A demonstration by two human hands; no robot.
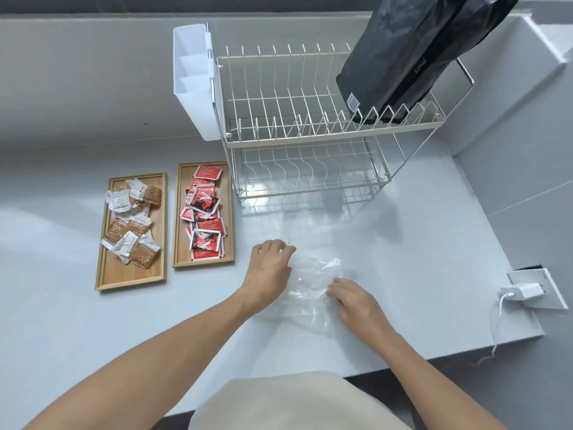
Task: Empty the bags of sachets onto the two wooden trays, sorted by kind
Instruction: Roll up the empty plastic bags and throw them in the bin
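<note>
Sachets lay sorted; my left hand pinched the clear bag, right hand pressed flat; advised shaking it for strays

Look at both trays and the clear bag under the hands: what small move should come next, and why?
Probably gather the clear plastic bag and set it aside. It lies flat and looks empty under the left hand and right hand, while the brown and white sachets fill one wooden tray and the red sachets the other tray.
</note>
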